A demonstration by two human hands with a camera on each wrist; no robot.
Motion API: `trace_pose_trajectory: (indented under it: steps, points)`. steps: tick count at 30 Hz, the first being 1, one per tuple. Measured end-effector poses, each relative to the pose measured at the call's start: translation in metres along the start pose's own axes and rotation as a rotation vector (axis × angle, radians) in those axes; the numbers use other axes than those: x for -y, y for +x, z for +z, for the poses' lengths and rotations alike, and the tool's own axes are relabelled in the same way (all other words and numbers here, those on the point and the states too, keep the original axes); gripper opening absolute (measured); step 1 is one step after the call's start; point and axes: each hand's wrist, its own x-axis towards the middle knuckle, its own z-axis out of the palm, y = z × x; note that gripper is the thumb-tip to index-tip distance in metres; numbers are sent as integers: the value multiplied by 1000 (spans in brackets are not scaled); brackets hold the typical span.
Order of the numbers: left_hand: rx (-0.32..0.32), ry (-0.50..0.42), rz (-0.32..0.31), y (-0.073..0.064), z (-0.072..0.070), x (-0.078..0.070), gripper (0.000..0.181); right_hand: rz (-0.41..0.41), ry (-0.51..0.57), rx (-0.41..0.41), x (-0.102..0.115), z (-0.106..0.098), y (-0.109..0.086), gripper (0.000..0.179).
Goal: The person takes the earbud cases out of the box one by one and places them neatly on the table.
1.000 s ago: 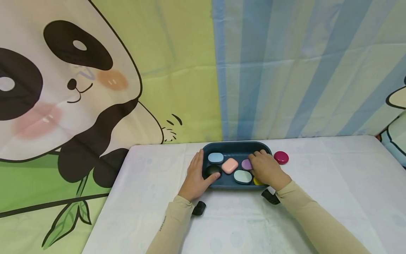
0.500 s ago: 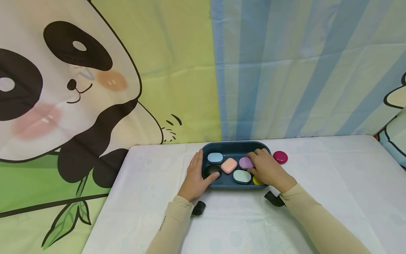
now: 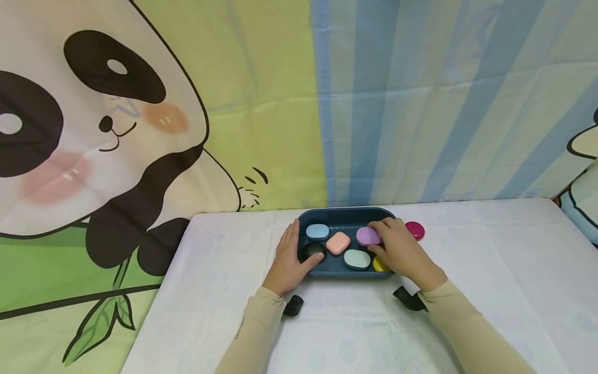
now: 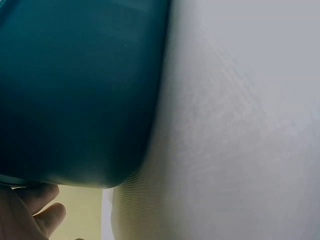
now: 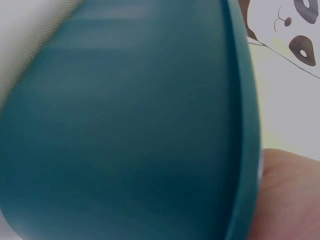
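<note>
My right hand had shifted a little toward the upper right since half a second earlier, and the purple piece had gone the same way, away from the peach piece. I took that to mean it was moving with my fingers; whether it was lifted I couldn't tell.

It showed right of the head view's centre, within the tray. Its long axis ran roughly left to right, like the tray's; its right end pointed into my grip, and both ends looked alike. My thumb and fingers were bent to a narrow gap, pinching it.

My left hand lay along the tray's left end, fingers nearly straight, thumb over the rim beside the black piece. How firmly it pressed, I couldn't tell.
</note>
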Motion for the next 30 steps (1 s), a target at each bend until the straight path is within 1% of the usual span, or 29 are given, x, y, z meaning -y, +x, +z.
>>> trace_pose_trajectory:
  steps: [7, 11, 19, 26, 30]
  points:
    - [2, -3, -4, 0, 1, 1, 105, 39, 32, -10, -1, 0, -5, 48]
    - [-6, -5, 1, 1, 1, 1, 105, 43, 45, -24, -2, -2, -7, 48]
    - [1, -4, -12, 1, -1, 1, 105, 22, 58, -60, -2, -15, -10, 47]
    - [-10, -6, -12, 0, 0, 1, 105, -1, 41, -111, -7, -23, -13, 48]
    - [-1, -10, -11, 0, 0, 1, 105, -2, 45, -143, -11, -27, -16, 48]
